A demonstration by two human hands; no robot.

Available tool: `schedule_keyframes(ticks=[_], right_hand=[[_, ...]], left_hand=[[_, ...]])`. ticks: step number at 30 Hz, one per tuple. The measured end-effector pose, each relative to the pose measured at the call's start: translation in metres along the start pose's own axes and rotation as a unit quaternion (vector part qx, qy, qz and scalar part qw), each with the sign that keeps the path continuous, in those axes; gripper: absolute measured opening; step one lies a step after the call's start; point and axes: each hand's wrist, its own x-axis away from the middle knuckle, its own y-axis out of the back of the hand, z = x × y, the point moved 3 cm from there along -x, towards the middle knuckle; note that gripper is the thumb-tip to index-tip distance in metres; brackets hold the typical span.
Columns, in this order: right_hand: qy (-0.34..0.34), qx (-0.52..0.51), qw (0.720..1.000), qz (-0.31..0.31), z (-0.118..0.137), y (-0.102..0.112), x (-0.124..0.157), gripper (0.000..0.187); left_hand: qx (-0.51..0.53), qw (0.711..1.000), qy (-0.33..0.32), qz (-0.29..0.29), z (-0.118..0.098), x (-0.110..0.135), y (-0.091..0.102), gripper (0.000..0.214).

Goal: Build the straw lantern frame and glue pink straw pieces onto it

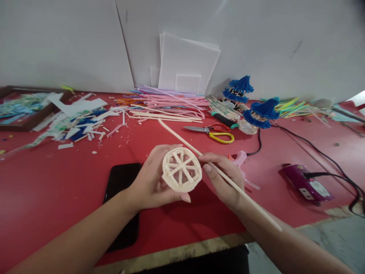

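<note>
My left hand (155, 179) is closed around a cream wheel-shaped craft piece (182, 167), with its round rim and crossing spokes turned up toward me. Between the thumb and fingers of my right hand (224, 177) is a long cream pipe cleaner (245, 196). One end of it slants down over my right forearm; the far end bends slightly and reaches toward the bundles at the back. The right fingertips are close to the wheel's right edge; whether they touch it I cannot tell. My left fingers are partly hidden behind the wheel.
A black phone (125, 217) lies beneath my left arm. Yellow-handled scissors (219, 136), a pink glue gun (239, 158) and a purple power adapter (306, 184) lie to the right. Behind are pipe-cleaner bundles (173, 101), blue-roofed models (262, 112) and scraps (82, 127).
</note>
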Motion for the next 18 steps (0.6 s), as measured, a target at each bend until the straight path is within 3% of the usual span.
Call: schedule_keyframes(ticks=[4, 9, 12, 15, 18], right_hand=[[-0.011, 0.002, 1.0, -0.024, -0.001, 0.001, 0.0, 0.021], [-0.015, -0.006, 0.999, -0.035, -0.005, 0.001, 0.0, 0.018], [-0.011, 0.018, 0.999, -0.034, -0.006, 0.0, 0.0, 0.019], [-0.006, 0.058, 0.998, -0.009, -0.008, -0.002, 0.001, 0.023], [0.029, 0.106, 0.993, 0.047, -0.009, -0.004, 0.001, 0.032]], left_hand=[[0.073, 0.996, 0.049, 0.003, 0.006, 0.003, -0.001, 0.087], [0.097, 0.993, 0.074, -0.004, 0.013, 0.004, -0.002, 0.075], [0.116, 0.988, 0.094, -0.038, 0.018, 0.011, -0.004, 0.087], [0.132, 0.983, 0.106, -0.073, 0.022, 0.017, -0.006, 0.097], [0.116, 0.986, 0.082, -0.086, 0.018, 0.017, -0.005, 0.093]])
